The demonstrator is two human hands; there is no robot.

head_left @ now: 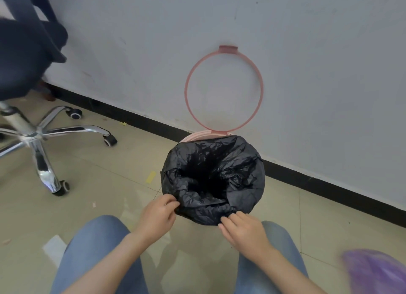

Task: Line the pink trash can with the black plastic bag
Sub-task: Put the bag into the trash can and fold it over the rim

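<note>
The pink trash can [198, 136] stands on the floor against the wall, and only a strip of its far rim shows. Its pink ring lid [186, 91] is flipped up and leans on the wall. The black plastic bag [241, 175] sits inside the can, with its mouth folded out over the rim and hiding the sides. My left hand [159, 215] pinches the bag's edge at the near left of the rim. At the near right, my right hand [243, 230] has its fingers on the bag's lower edge.
An office chair with a chrome star base [37, 133] and castors stands at the left. A purple plastic bag [377, 271] lies at the bottom right. My knees in blue jeans [96, 249] frame the can. Bits of yellow paper [151, 176] lie on the tiled floor.
</note>
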